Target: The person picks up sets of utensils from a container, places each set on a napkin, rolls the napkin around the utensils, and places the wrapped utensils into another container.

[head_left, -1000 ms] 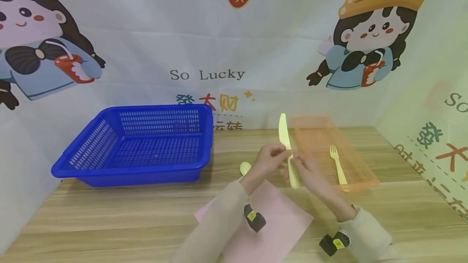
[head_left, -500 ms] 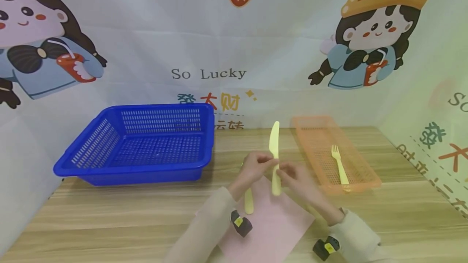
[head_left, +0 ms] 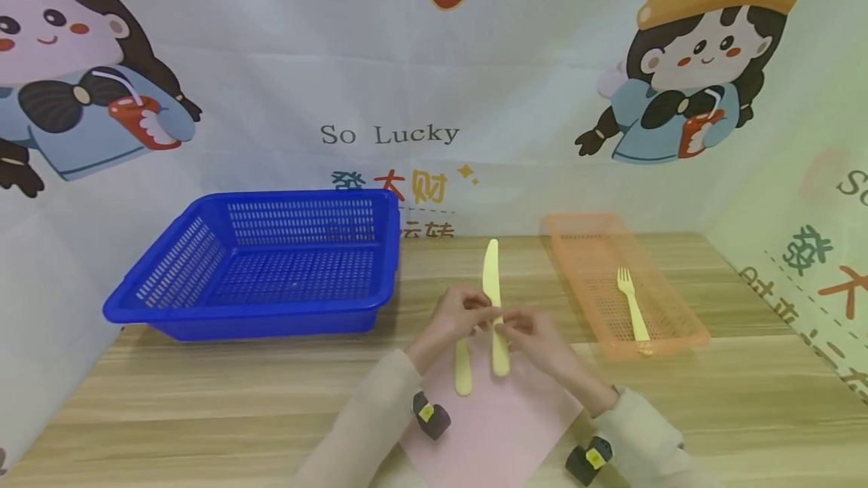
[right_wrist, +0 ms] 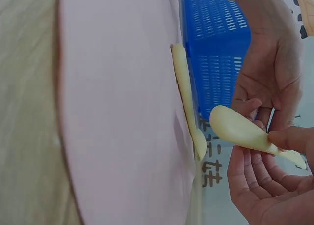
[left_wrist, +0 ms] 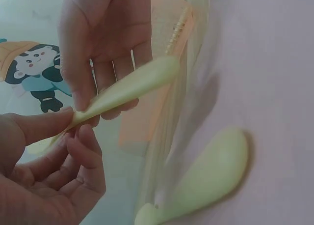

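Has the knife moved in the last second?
Yes. In the head view, the knife has moved left and lower in the picture, farther from the orange basket.

the knife [head_left: 492,277] is pale yellow, the sheet [head_left: 498,428] pink.

We see the spoon [head_left: 463,371] with its handle on the sheet [head_left: 498,428], and the knife [head_left: 491,273] above the sheet's far corner, between left hand [head_left: 461,312] and right hand [head_left: 542,341]. Behind the sheet we find the basket [head_left: 251,311] to its left and, to its right, the tray [head_left: 654,277] with the fork [head_left: 634,303] in it.
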A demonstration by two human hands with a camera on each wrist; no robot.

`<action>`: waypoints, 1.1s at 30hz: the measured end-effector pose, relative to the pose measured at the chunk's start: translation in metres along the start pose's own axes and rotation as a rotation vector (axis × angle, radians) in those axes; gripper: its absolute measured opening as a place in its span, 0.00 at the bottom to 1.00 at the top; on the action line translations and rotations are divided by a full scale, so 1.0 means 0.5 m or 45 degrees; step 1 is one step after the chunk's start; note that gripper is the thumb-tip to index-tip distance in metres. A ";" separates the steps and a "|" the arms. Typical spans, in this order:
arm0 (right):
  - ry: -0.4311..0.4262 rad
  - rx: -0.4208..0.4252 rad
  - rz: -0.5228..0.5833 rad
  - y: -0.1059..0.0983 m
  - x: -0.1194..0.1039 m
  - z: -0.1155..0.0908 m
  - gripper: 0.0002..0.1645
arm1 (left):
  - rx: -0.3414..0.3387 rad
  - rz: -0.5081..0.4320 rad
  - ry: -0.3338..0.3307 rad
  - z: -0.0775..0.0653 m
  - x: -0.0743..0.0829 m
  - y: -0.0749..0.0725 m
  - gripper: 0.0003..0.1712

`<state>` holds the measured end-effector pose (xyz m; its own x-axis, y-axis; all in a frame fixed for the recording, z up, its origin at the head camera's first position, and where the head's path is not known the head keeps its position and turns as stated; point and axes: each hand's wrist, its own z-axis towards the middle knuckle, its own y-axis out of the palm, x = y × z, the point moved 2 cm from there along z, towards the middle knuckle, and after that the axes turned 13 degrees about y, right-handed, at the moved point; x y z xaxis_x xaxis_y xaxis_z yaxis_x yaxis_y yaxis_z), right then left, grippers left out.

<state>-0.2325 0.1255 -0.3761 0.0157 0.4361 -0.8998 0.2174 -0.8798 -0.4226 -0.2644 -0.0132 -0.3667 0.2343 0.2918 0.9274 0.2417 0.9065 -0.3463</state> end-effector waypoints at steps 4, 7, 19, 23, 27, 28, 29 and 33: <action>0.074 0.015 0.038 0.007 0.001 0.002 0.15 | -0.009 0.010 -0.047 -0.003 -0.008 -0.004 0.11; 0.125 0.022 0.042 0.013 0.000 0.004 0.14 | -0.030 -0.007 -0.099 -0.006 -0.013 -0.007 0.11; 0.243 0.038 0.046 0.035 0.001 0.007 0.13 | -0.196 0.150 -0.071 -0.024 -0.034 -0.046 0.10; 0.282 0.071 0.025 0.042 0.005 0.010 0.14 | -0.261 0.327 -0.033 -0.032 -0.045 -0.052 0.07; 0.287 0.074 -0.042 0.047 0.005 0.009 0.16 | -0.310 0.413 -0.015 -0.036 -0.050 -0.052 0.08; 0.290 0.071 -0.061 0.049 0.005 0.009 0.16 | -0.318 0.420 -0.016 -0.037 -0.051 -0.051 0.08; 0.289 0.064 -0.075 0.050 0.004 0.008 0.17 | -0.322 0.416 -0.023 -0.038 -0.051 -0.051 0.08; 0.305 0.044 -0.115 0.055 0.004 0.007 0.17 | -0.330 0.432 -0.023 -0.039 -0.052 -0.048 0.08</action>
<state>-0.2297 0.1013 -0.3900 0.2295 0.5420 -0.8084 0.1950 -0.8393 -0.5074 -0.2578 -0.0486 -0.3851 0.3255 0.5673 0.7564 0.3829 0.6524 -0.6540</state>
